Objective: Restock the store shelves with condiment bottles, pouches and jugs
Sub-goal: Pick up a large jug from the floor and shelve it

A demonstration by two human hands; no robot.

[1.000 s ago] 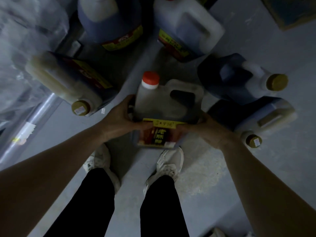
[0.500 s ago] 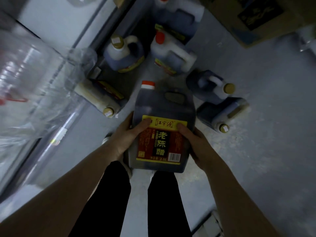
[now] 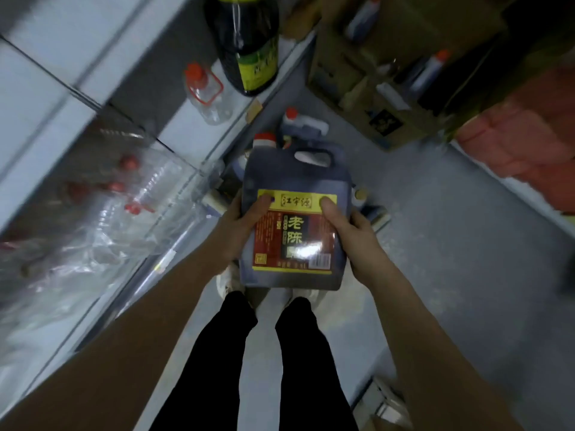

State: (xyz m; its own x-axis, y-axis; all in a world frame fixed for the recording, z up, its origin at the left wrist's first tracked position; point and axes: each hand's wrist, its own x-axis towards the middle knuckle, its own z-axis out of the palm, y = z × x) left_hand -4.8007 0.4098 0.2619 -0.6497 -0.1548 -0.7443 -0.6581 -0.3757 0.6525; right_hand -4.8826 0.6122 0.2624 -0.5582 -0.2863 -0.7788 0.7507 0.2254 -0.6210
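Over the grey floor point(image 3: 435, 259) we hold the dark vinegar jug point(image 3: 295, 175) between both hands; our left hand point(image 3: 239, 225) clasps its left edge, our right hand point(image 3: 351, 234) the right, thumbs point(image 3: 263, 202) pressed on the label point(image 3: 295, 231); its long axis runs away from us, cap point(image 3: 264, 140) farthest; the shelf point(image 3: 193, 132) lies to our left, so we judge the left hand nearer it.

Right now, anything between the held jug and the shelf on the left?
Nothing visible between jug and shelf edge. On the shelf, a clear bottle and a dark bottle stand ahead, and bagged bottles lie nearer; bare shelf shows between them.
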